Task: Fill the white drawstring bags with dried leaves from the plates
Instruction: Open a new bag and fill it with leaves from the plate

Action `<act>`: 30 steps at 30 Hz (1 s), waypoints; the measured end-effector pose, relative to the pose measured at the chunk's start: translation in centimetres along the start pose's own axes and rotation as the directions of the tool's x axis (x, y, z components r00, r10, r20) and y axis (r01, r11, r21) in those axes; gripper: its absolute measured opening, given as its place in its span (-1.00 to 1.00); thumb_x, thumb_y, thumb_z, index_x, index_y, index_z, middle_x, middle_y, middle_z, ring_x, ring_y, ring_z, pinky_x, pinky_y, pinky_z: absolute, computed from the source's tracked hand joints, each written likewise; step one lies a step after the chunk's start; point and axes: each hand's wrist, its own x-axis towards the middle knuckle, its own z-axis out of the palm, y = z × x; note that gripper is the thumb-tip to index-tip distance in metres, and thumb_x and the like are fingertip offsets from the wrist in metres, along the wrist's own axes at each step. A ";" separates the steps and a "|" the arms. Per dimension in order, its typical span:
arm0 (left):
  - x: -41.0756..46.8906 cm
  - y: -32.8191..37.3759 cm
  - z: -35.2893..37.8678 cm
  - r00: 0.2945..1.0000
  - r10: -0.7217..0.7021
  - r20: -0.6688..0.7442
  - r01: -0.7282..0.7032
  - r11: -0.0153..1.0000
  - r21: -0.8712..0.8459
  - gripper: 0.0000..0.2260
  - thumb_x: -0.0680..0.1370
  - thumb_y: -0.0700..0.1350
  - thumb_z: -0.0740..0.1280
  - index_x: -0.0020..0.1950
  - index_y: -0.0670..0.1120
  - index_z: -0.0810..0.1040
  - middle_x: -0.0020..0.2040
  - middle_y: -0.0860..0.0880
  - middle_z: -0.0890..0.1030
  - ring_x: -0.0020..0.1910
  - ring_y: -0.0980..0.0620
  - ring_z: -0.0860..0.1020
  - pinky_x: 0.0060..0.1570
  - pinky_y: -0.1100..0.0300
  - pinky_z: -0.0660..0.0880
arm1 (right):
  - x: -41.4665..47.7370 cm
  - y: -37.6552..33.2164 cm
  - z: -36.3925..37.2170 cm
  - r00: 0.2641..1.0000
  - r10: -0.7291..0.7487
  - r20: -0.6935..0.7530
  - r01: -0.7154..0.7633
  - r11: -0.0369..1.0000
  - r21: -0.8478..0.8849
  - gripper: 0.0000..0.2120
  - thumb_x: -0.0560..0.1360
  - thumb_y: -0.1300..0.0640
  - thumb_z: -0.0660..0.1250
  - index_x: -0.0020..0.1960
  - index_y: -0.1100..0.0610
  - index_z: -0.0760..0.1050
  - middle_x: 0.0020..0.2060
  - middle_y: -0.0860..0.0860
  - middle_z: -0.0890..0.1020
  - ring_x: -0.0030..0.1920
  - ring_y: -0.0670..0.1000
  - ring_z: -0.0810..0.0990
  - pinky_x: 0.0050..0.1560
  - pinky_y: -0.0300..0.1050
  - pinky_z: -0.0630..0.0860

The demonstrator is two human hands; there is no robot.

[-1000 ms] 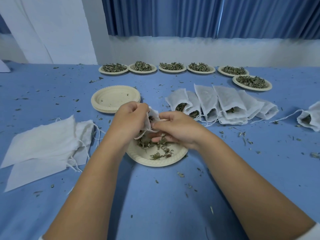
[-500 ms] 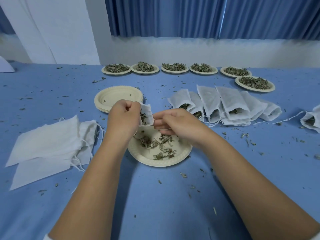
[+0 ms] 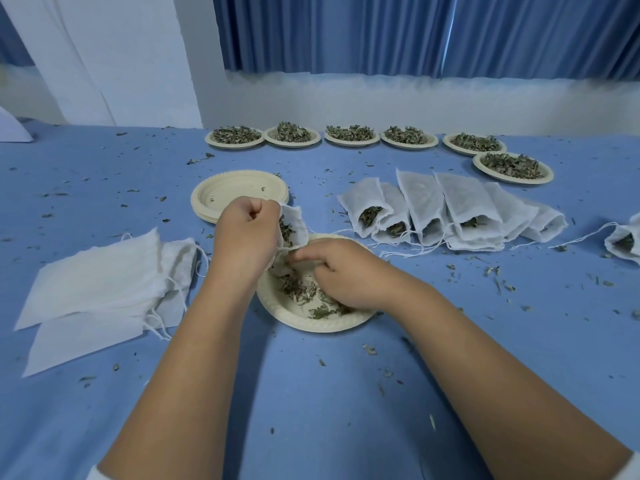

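Blue cloth-covered table (image 3: 311, 403) fills the view, littered all over with leaf crumbs and stem bits. Working plate (image 3: 313, 325) sits about centre, and clock directions below are taken from it.

Left hand (image 3: 247, 237) at 11 o'clock, just above the plate rim, fingers curled in, pinching the mouth edge of 1 white drawstring bag (image 3: 294, 225). The bag hangs upright over the plate's far edge, with some leaf visible inside.

Right hand (image 3: 341, 271) is over the plate, fingers bent down onto the dried leaves (image 3: 298, 289). The fingertips are blurred, so cannot tell if they grip any leaf. Both forearms are bare, coming in from 6 o'clock.

Stack of empty plates (image 3: 239, 192) at 11 o'clock, behind the left hand, with a few crumbs in the top one.

Pile of flat empty bags (image 3: 104, 285) at 9 o'clock, strings trailing toward the plate.

Row of filled bags (image 3: 436, 209) at 2 o'clock, overlapping, mouths toward the camera, leaf showing in several, strings loose on the cloth. 1 more filled bag (image 3: 625, 240) at 3 o'clock, cut by the frame edge.

6 full plates (image 3: 351, 136) along the far table edge from 12 to 2 o'clock, the last 1 set nearer than the rest.

Room: pleated blue curtain (image 3: 381, 32) at 12 o'clock, pale wall band (image 3: 398, 102) below it, white panel (image 3: 104, 57) at 10 o'clock.
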 end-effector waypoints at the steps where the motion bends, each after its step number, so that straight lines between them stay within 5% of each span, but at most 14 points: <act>1: 0.0 0.0 0.0 1.000 0.002 0.001 -0.002 1.000 0.005 -0.59 0.47 -0.26 0.13 -0.58 -0.03 0.22 -0.59 0.05 0.33 -0.58 0.11 0.22 -0.57 0.33 0.21 | 0.0 -0.2 0.3 0.999 -0.028 0.043 0.028 1.000 -0.013 -0.46 0.52 0.39 0.05 0.30 -0.02 0.55 0.23 -0.02 0.60 -0.02 -0.20 0.61 0.04 -0.20 0.56; 3: 0.0 0.0 0.0 1.000 0.005 0.007 -0.005 1.000 0.013 -0.66 0.46 -0.25 0.13 -0.52 -0.06 0.22 -0.58 0.03 0.33 -0.56 0.10 0.22 -0.54 0.29 0.21 | -0.2 -0.6 0.4 0.995 -0.035 0.088 0.037 0.999 -0.017 -0.45 0.49 0.43 0.05 0.22 0.01 0.62 0.18 -0.12 0.63 0.16 -0.05 0.59 0.20 -0.03 0.51; 6: -0.1 -0.1 0.1 1.000 0.005 0.003 -0.005 1.000 0.028 -0.69 0.47 -0.24 0.13 -0.47 -0.08 0.21 -0.58 0.05 0.34 -0.56 0.10 0.24 -0.55 0.31 0.22 | -0.8 -0.3 -0.7 0.999 0.005 0.044 -0.006 1.000 0.025 -0.50 0.47 0.44 0.06 -0.06 0.05 0.71 -0.27 -0.34 0.62 -0.33 -0.28 0.55 -0.31 -0.37 0.49; 8: -0.1 -0.2 0.1 1.000 -0.009 -0.003 0.009 0.999 0.031 -0.71 0.49 -0.22 0.14 -0.44 -0.08 0.25 -0.57 0.07 0.36 -0.56 0.12 0.27 -0.54 0.32 0.25 | -1.2 0.1 -1.6 0.999 0.054 -0.008 -0.054 0.999 -0.008 -0.51 0.47 0.42 0.06 -0.11 0.01 0.69 -0.30 -0.23 0.60 -0.53 -0.18 0.42 -0.52 -0.34 0.34; 14: -0.1 -0.1 0.2 0.999 -0.039 -0.008 0.039 0.999 0.027 -0.79 0.51 -0.20 0.15 -0.35 -0.10 0.34 -0.52 0.07 0.43 -0.48 0.11 0.35 -0.38 0.24 0.34 | -1.3 0.0 -1.8 0.986 0.154 0.055 -0.141 0.971 -0.191 -0.56 0.54 0.38 0.08 0.21 0.01 0.55 0.15 -0.03 0.56 -0.02 -0.06 0.55 -0.08 -0.18 0.53; 18: 0.0 0.0 0.2 0.999 -0.030 -0.025 0.031 0.999 0.034 -0.80 0.50 -0.20 0.16 -0.34 -0.10 0.33 -0.43 -0.02 0.46 -0.38 0.03 0.37 -0.31 0.16 0.33 | -1.7 -0.7 -1.9 0.981 0.145 0.127 -0.158 0.982 0.100 -0.58 0.55 0.37 0.08 0.14 -0.02 0.55 0.03 -0.09 0.58 -0.17 -0.11 0.60 -0.22 -0.20 0.59; 21: 0.0 -0.1 0.2 1.000 -0.025 -0.016 0.026 0.999 0.034 -0.76 0.49 -0.21 0.16 -0.38 -0.10 0.29 -0.49 0.02 0.43 -0.40 0.02 0.35 -0.30 0.14 0.33 | -2.3 -0.1 -3.3 0.975 0.112 0.192 -0.112 0.994 -0.011 -0.57 0.51 0.26 0.28 0.26 -0.16 0.50 0.10 -0.23 0.55 -0.01 -0.15 0.60 -0.11 -0.22 0.60; 25: 0.1 -0.2 0.3 0.999 -0.035 -0.014 0.036 0.999 0.032 -0.78 0.49 -0.20 0.17 -0.36 -0.09 0.30 -0.40 -0.06 0.44 -0.35 -0.01 0.37 -0.29 0.13 0.33 | -2.2 0.0 -2.7 0.958 0.086 0.273 -0.060 0.993 -0.102 -0.43 0.45 0.12 0.46 0.39 -0.20 0.39 0.14 -0.27 0.45 0.11 -0.17 0.51 -0.26 -0.49 0.39; 30: 0.1 -0.3 0.2 0.999 -0.036 0.008 0.035 0.999 0.029 -0.76 0.48 -0.22 0.15 -0.40 -0.09 0.29 -0.52 0.05 0.43 -0.39 0.00 0.37 -0.32 0.14 0.32 | -1.2 -0.6 -1.2 0.967 -0.033 0.253 0.046 0.998 -0.048 -0.42 0.45 0.16 0.48 0.43 -0.04 0.42 0.29 -0.12 0.47 0.20 -0.18 0.46 0.25 -0.29 0.40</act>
